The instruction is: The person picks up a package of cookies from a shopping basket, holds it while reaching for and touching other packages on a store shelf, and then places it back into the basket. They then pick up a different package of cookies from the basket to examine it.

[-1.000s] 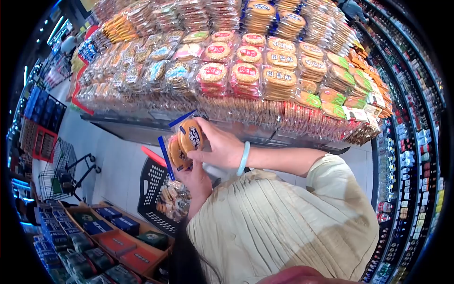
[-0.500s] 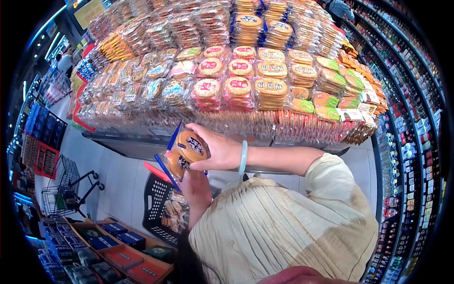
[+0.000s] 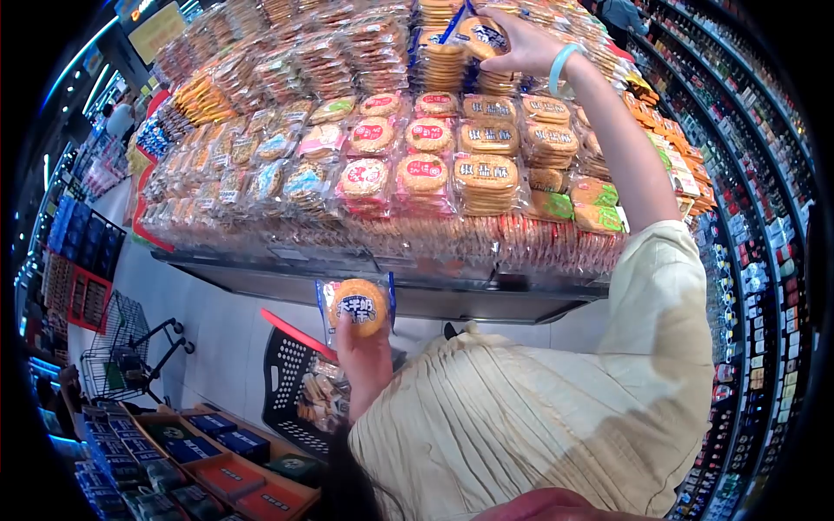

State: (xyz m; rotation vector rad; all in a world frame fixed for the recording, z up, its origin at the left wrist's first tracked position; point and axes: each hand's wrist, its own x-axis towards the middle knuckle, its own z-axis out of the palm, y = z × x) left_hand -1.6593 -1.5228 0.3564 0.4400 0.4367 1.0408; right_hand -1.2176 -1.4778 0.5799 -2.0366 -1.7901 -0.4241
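Note:
My left hand (image 3: 365,358) is closed on a round biscuit in a clear, blue-edged packet (image 3: 363,306), its printed front facing up and my thumb on the lower edge. My right arm reaches across the display, and my right hand (image 3: 528,48) grips another blue-edged biscuit packet (image 3: 483,36) by its right side. That packet is tilted over the stacks of similar blue-edged biscuits (image 3: 439,65). Below my left hand, partly hidden by the forearm, is a black perforated basket (image 3: 282,369) with a red handle, with small wrapped snacks (image 3: 321,395) inside.
Stacked biscuit packets (image 3: 486,178) cover the sloping display, which has a dark front panel (image 3: 417,302). A shopping cart (image 3: 122,343) stands at the left. Boxed goods (image 3: 230,473) lie lower left, and long shelves (image 3: 747,260) line the right. Another person (image 3: 621,17) is at the far top right.
My right hand has moved up and away from my left, carrying one biscuit packet to the back stacks. Earlier both hands were together around two packets; my left hand now keeps one.

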